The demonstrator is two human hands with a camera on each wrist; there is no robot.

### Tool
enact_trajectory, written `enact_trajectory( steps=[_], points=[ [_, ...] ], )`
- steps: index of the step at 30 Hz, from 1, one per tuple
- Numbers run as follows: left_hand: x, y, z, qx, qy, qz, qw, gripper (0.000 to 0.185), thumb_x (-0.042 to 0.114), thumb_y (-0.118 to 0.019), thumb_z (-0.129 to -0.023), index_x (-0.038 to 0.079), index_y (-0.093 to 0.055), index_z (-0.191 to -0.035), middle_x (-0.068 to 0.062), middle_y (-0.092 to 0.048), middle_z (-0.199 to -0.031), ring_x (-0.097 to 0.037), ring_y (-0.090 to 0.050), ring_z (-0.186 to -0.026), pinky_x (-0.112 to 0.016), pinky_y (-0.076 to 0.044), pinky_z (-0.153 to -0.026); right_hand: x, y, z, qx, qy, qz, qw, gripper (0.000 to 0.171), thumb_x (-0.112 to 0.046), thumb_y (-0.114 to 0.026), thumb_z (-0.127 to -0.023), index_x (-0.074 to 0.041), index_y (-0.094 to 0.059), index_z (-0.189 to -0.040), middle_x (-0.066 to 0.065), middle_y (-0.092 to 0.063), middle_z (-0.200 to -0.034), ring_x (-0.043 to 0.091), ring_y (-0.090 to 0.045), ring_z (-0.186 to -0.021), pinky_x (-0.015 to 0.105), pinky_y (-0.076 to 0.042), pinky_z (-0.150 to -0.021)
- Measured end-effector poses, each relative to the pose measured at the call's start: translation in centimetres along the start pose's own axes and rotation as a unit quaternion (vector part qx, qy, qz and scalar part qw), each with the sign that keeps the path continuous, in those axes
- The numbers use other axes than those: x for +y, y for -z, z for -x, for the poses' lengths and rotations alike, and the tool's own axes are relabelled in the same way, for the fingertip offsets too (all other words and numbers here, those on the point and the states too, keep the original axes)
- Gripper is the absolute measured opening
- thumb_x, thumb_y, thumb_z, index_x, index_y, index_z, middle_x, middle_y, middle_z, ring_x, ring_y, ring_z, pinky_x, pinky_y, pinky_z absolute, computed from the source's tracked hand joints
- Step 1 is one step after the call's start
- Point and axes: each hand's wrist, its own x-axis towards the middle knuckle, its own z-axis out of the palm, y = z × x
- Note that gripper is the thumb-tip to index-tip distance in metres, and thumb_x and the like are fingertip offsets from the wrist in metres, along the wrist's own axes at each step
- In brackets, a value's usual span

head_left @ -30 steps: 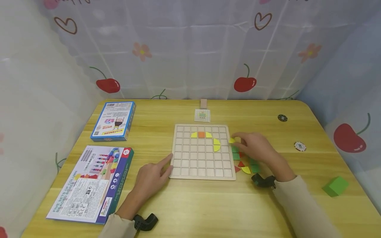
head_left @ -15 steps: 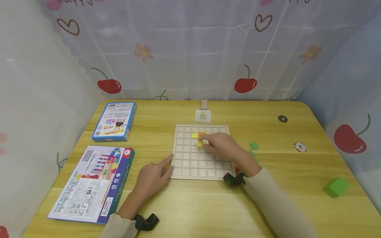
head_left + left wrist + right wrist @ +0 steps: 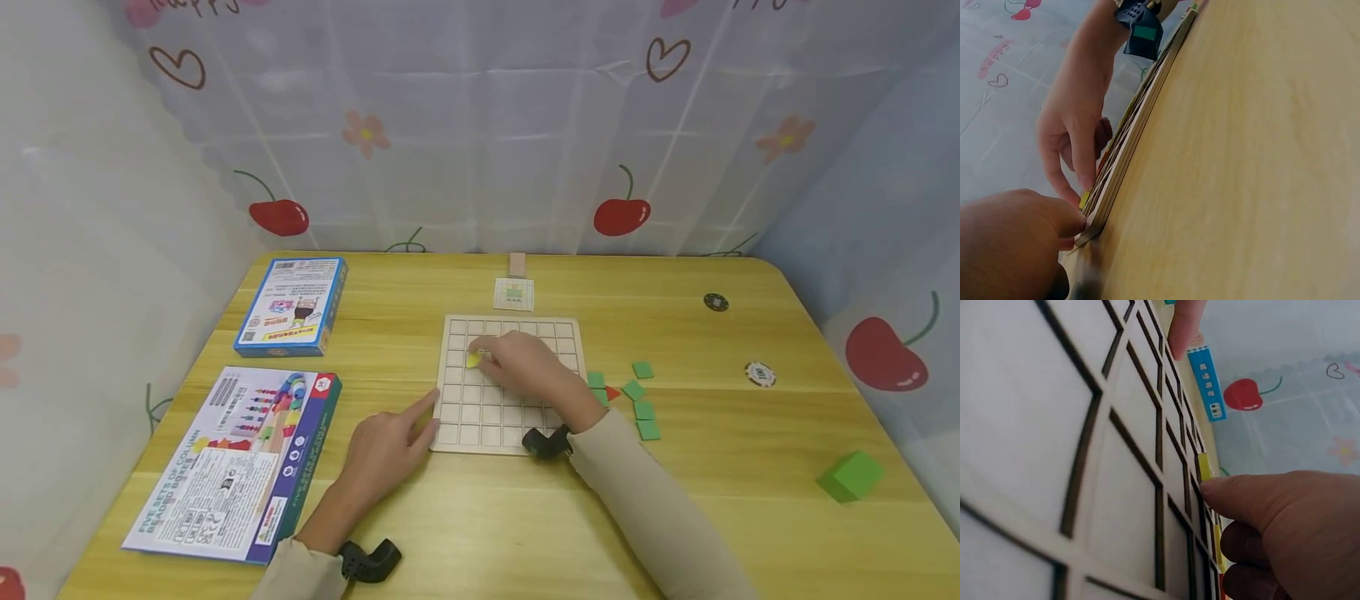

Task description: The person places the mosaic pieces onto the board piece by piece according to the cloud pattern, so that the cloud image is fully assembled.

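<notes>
One yellow piece, pinched in the right hand's grip, has moved left across the board.

Light wood counter, rounded far corners. White sheer curtain encloses it on 3 sides; print: red cherries, pink flowers, outlined hearts. Even, diffuse light thru fabric.

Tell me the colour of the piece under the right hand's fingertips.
Yellow piece; clearest in the head view.
</notes>
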Motion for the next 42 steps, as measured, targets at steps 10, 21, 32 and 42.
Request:
enact_trajectory(
  steps=[10, 21, 32, 42],
  points=[
    [0.0, 0.0, 0.0, 0.013, -0.009, -0.002, 0.9999, 0.045, 0.033, -0.067, -0.099, 0.02, -0.064, -0.141, 0.016, -0.027, -0.045, -0.003, -0.022, -0.039, -0.025, -0.02, -0.043, 0.6, -0.8, -0.4, 0.026, -0.02, -0.022, 0.999, 0.03, -0.027, -0.064, -0.1, -0.022, -0.069, -0.129, -0.005, -0.049, -0.058, 0.01, -0.042, -0.052, 0.029, -0.035, -0.052],
    [0.0, 0.2, -0.1, 0.008, -0.009, -0.003, 0.9999, 0.044, 0.033, -0.066, -0.099, 0.02, -0.064, -0.142, 0.016, -0.027, -0.044, -0.003, -0.023, -0.038, -0.025, -0.02, -0.042, 0.4, -0.7, -0.3, 0.043, -0.043, -0.021, 0.998, 0.03, -0.03, -0.066, -0.097, -0.019, -0.071, -0.125, -0.006, -0.053, -0.057, 0.01, -0.044, -0.051, 0.031, -0.038, -0.052],
    [0.0, -0.1, 0.0, 0.008, -0.007, 0.0, 0.9999, 0.044, 0.033, -0.066, -0.099, 0.021, -0.065, -0.141, 0.016, -0.027, -0.044, -0.003, -0.022, -0.039, -0.026, -0.019, -0.043, 1.9, 2.0, 1.5, 0.091, -0.071, -0.052, 0.992, 0.028, -0.032, -0.063, -0.101, -0.02, -0.073, -0.125, -0.003, -0.053, -0.065, 0.015, -0.046, -0.057, 0.033, -0.038, -0.055],
    [-0.1, -0.2, 0.0, 0.023, -0.013, -0.002, 0.9997, 0.044, 0.03, -0.068, -0.097, 0.021, -0.066, -0.14, 0.016, -0.025, -0.045, -0.003, -0.02, -0.041, -0.026, -0.019, -0.043, 4.9, 6.5, 7.3, 0.161, -0.083, -0.116, 0.977, 0.028, -0.034, -0.063, -0.102, -0.019, -0.073, -0.124, 0.001, -0.046, -0.063, 0.02, -0.044, -0.056, 0.033, -0.036, -0.05]
  ],
)
